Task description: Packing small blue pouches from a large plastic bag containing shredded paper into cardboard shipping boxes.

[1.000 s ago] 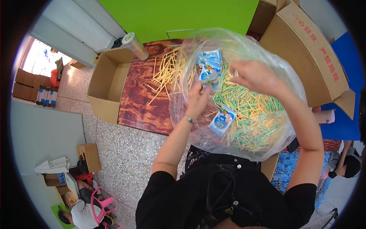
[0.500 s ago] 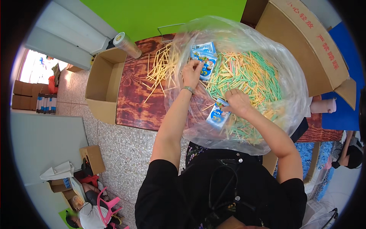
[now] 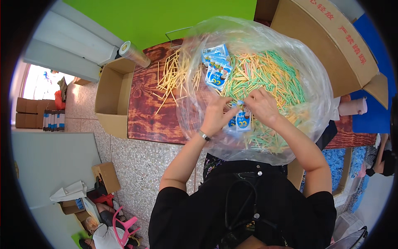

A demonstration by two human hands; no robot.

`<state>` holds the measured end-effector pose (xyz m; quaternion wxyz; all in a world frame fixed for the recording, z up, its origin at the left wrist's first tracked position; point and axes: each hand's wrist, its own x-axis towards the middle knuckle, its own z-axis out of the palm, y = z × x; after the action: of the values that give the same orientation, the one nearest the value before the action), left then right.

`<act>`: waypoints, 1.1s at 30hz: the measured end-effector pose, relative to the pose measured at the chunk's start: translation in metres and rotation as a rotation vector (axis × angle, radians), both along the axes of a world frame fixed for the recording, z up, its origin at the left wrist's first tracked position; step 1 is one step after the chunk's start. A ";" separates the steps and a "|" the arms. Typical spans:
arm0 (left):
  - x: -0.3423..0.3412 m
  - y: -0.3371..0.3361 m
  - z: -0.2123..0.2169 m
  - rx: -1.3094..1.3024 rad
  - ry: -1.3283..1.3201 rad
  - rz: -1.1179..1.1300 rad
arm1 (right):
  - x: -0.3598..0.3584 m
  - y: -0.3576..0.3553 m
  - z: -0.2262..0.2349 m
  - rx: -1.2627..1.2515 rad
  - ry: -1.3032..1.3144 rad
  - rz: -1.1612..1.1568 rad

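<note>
A large clear plastic bag (image 3: 319,91) lies spread open on the table, full of thin green, yellow and orange sticks (image 3: 269,79). At its near side, my left hand (image 3: 216,114) and my right hand (image 3: 263,107) come together at the top edge of a small blue-and-white packet (image 3: 243,121). Both hands have their fingers pinched on that edge. Part of another blue packet shows beside it, next to my left thumb. Several more blue-and-white packets (image 3: 218,72) lie overlapping on the sticks beyond my left hand.
Loose pale yellow sticks (image 3: 168,79) lie on the red-brown wooden table (image 3: 145,120), left of the bag. A clear cylindrical tub (image 3: 134,54) and an open cardboard box (image 3: 114,91) stand at the left; a large carton (image 3: 327,45) is at the back right. Other people sit nearby.
My left hand has left the far packets and moved down to meet my right hand at the near packet. One more packet now lies on the far group.
</note>
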<state>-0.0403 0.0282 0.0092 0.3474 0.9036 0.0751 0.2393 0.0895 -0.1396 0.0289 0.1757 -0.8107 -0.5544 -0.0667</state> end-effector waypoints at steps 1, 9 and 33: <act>-0.001 -0.006 0.000 -0.159 0.088 -0.069 | 0.000 0.000 0.002 -0.001 -0.005 -0.011; 0.003 -0.019 -0.010 -0.914 0.316 -0.282 | 0.000 -0.010 0.036 0.183 0.907 -0.058; 0.032 -0.046 -0.007 -0.902 0.110 -0.231 | 0.120 -0.119 0.005 -0.577 0.401 -0.570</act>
<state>-0.0080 -0.0180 0.0023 0.7255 0.6759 0.0887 0.0943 0.2097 -0.2590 0.0342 0.0210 -0.9437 -0.2598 0.2035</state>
